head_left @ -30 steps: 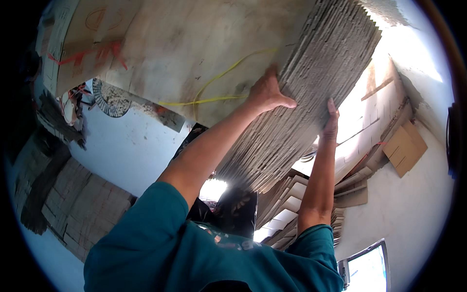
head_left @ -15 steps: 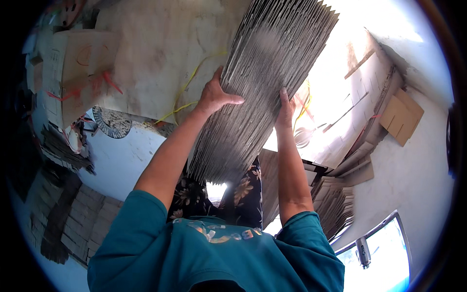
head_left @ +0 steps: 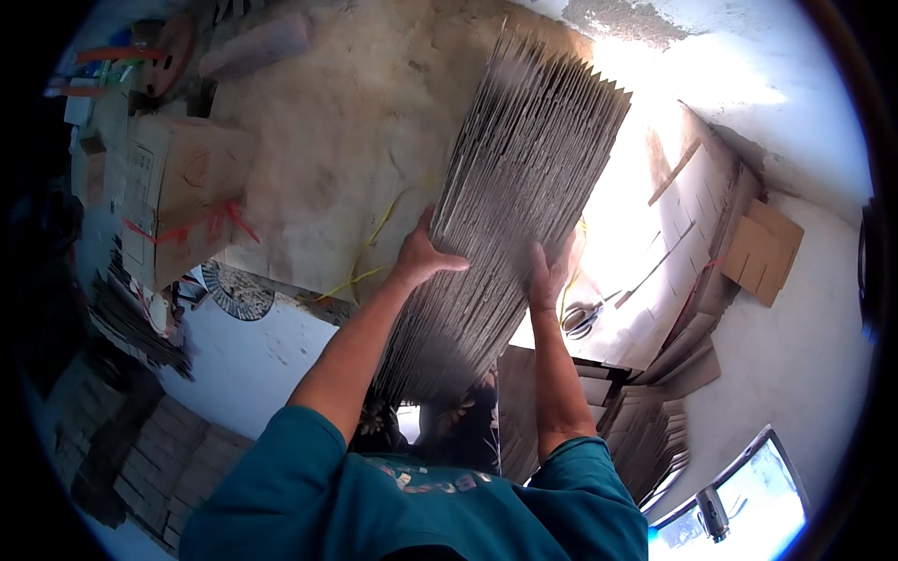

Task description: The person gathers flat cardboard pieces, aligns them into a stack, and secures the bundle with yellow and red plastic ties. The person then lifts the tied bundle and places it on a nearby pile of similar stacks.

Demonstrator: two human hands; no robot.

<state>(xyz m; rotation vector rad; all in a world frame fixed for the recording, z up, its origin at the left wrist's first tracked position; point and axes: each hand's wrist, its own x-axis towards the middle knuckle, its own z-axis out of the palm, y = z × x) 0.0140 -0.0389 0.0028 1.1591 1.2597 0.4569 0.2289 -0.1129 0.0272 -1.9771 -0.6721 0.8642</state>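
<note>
While both arms reach up from the lower edge in teal sleeves, the left hand (head_left: 423, 259) and the right hand (head_left: 547, 274) clamp a thick stack of flattened cardboard sheets (head_left: 510, 215) between them. The left hand presses flat against the stack's left face, fingers spread over its edge; the right hand grips the right side, fingers curled around it. The stack's long axis runs from lower left, near the person's chest, to upper right, where its far end points toward the bright patch of floor. It sits in the middle of the view, edges of the sheets facing the camera. A taped cardboard box (head_left: 182, 201) stands well to its left, and more flat cardboard (head_left: 655, 439) lies at lower right.
</note>
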